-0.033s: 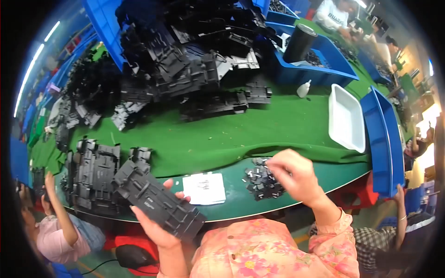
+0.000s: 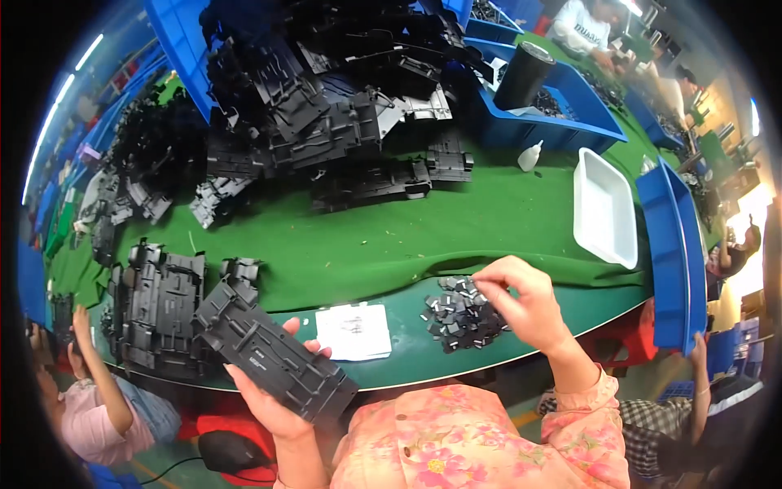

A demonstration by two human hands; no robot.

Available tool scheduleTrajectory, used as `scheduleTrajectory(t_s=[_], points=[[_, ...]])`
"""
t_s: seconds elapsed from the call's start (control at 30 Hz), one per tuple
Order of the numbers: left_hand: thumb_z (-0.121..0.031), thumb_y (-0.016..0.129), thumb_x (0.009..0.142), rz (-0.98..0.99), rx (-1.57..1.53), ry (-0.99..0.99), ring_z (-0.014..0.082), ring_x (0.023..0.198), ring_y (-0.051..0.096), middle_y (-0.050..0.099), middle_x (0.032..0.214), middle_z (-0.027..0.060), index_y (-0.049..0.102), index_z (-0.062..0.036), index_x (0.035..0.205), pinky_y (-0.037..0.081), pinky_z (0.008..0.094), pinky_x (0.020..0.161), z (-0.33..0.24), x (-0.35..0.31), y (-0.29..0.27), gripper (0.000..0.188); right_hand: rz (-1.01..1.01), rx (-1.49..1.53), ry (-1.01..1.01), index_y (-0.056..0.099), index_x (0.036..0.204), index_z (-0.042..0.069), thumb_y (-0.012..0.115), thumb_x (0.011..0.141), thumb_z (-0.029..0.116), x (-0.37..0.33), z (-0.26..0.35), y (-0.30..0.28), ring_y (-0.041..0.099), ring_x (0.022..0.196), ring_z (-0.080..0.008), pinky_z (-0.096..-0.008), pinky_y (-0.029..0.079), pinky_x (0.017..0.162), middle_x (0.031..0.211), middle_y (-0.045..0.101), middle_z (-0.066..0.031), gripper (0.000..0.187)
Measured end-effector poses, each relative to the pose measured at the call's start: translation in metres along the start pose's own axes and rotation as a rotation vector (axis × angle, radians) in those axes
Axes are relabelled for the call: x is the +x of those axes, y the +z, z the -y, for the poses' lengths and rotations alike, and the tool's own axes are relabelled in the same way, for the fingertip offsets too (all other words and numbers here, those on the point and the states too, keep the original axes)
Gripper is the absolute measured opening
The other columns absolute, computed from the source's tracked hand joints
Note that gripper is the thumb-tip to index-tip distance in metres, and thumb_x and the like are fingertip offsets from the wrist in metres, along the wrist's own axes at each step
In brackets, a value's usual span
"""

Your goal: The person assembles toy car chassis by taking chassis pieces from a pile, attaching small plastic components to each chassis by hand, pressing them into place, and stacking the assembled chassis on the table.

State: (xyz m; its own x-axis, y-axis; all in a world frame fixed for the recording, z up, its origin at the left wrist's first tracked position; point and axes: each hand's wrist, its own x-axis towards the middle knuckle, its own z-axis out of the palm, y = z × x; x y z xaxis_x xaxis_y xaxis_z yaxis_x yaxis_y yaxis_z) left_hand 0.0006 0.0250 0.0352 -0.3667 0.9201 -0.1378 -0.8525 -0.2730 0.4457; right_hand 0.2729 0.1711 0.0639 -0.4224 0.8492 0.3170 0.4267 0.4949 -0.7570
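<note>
My left hand [image 2: 273,405] grips a black moulded plastic chassis plate [image 2: 273,354] from below and along its near edge. The plate lies tilted, its ribbed face with clips turned up. Over a pile of small black and silver pieces [image 2: 456,318] hovers my right hand [image 2: 525,301], thumb and forefinger pinched together. Whatever is between those fingertips is too small to make out. A white printed sheet [image 2: 353,332] rests on the green table between my hands. More black chassis plates [image 2: 163,306] stand close together left of the held one.
A large heap of black plastic parts [image 2: 326,122] fills the far side of the green cloth [image 2: 366,244]. At the right are a white tray [image 2: 580,200], a small white bottle [image 2: 530,156] and blue bins [image 2: 672,253]. Other people sit at both sides.
My right hand has shifted very slightly up and right at the pile, its thumb and forefinger now plainer in a pinch. The whole view has moved a little.
</note>
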Motion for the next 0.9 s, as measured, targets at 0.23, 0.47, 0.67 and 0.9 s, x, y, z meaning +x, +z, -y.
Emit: scheduleTrajectory(t_s=[0.23, 0.47, 0.67, 0.9], points=[[-0.058, 0.029, 0.093, -0.032, 0.038, -0.072, 0.0337, 0.096, 0.061, 0.047, 0.129, 0.0199, 0.035, -0.0119, 0.138, 0.049, 0.0557, 0.084, 0.014, 0.003, -0.003, 0.064, 0.176, -0.283, -0.062, 0.063, 0.088, 0.002, 0.063, 0.079, 0.001, -0.003, -0.030, 0.014, 0.060, 0.077, -0.0286, -0.0345, 0.049, 0.068, 0.082, 0.060, -0.0113, 0.009], [-0.061, 0.026, 0.092, -0.025, 0.045, -0.060, 0.0355, 0.097, 0.060, 0.048, 0.128, 0.0204, 0.035, -0.0068, 0.137, 0.049, 0.0539, 0.084, 0.013, -0.002, -0.009, 0.071, 0.298, -0.505, 0.048, 0.062, 0.088, 0.003, 0.066, 0.077, 0.013, 0.008, -0.035, 0.022, 0.058, 0.082, -0.0307, -0.0397, 0.048, 0.072, 0.083, 0.060, -0.0117, 0.015], [-0.065, 0.026, 0.090, -0.050, 0.003, -0.097, 0.0360, 0.097, 0.059, 0.047, 0.128, 0.0204, 0.034, -0.0002, 0.135, 0.047, 0.0504, 0.085, 0.015, -0.001, -0.009, 0.079, 0.308, -0.470, 0.036, 0.060, 0.088, 0.002, 0.067, 0.077, 0.011, 0.011, -0.032, 0.025, 0.058, 0.076, -0.0292, -0.0378, 0.047, 0.067, 0.079, 0.060, -0.0114, 0.016], [-0.066, 0.026, 0.090, -0.045, -0.016, -0.092, 0.0344, 0.097, 0.059, 0.047, 0.128, 0.0200, 0.035, 0.0016, 0.134, 0.049, 0.0469, 0.085, 0.011, -0.002, -0.016, 0.081, 0.285, 0.027, 0.251, 0.066, 0.093, 0.000, 0.067, 0.079, 0.005, 0.011, -0.012, 0.026, 0.055, 0.067, -0.0113, -0.0250, 0.046, 0.062, 0.079, 0.063, -0.0063, 0.014]])
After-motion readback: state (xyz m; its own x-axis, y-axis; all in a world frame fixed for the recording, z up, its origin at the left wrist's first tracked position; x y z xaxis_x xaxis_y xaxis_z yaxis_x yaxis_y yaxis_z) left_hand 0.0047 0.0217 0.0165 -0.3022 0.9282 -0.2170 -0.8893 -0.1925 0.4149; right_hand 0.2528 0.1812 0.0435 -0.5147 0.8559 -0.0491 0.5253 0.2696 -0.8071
